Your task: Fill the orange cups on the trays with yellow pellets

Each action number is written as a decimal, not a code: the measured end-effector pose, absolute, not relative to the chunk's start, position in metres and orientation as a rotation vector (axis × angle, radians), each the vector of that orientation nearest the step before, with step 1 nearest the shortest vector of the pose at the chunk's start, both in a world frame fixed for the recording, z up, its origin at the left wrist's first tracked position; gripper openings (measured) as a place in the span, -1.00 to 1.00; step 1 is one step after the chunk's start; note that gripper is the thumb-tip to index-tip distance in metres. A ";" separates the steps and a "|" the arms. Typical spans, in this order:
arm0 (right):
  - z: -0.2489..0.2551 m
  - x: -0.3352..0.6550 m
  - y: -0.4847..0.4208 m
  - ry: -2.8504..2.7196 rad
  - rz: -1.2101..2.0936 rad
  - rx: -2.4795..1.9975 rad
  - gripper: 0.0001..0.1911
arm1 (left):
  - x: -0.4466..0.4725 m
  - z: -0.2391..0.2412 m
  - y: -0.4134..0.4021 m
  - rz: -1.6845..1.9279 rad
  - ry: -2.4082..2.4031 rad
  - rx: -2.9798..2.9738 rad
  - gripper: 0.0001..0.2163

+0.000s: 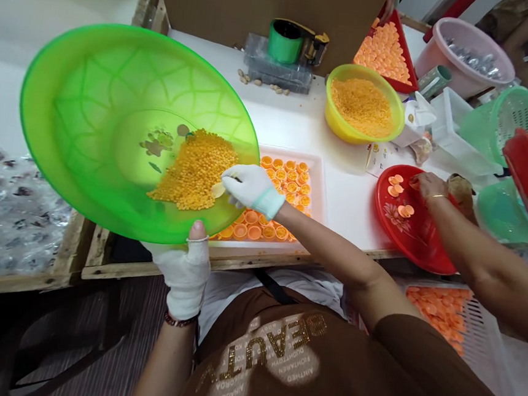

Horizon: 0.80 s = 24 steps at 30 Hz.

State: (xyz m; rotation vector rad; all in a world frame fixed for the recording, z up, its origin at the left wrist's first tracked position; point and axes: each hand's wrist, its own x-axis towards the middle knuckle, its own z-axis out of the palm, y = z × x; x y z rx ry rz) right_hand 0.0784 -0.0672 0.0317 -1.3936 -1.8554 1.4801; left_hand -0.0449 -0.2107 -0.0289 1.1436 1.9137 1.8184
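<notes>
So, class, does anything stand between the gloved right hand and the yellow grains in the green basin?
Nothing visible does. The right hand reaches over the rim of the tilted green basin, and its fingertips touch the edge of the yellow grains. The left hand grips the near rim, clear of them.

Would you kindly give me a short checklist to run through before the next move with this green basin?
1. Left hand grips the green basin rim: ok.
2. Yellow grains pooled at the lowered edge: ok.
3. Right hand reaches the grains: ok.
4. White tray of orange cups lies beneath that edge: ok.
5. Every cup filled: cannot tell.
6. Co-worker's hand clear of tray, on red plate: ok.
</notes>
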 end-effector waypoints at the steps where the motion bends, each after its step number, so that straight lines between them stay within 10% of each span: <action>1: 0.029 0.068 -0.065 -1.771 1.619 -1.386 -0.85 | -0.045 -0.029 -0.211 1.804 1.919 1.143 -0.02; 11: 0.040 0.087 -0.065 -1.122 2.140 -1.231 -0.89 | -0.043 -0.028 -0.212 1.782 1.951 1.106 -0.15; 24: 0.034 0.170 -0.115 -1.692 1.506 -1.504 -0.86 | -0.040 -0.027 -0.211 1.872 1.873 1.154 -0.39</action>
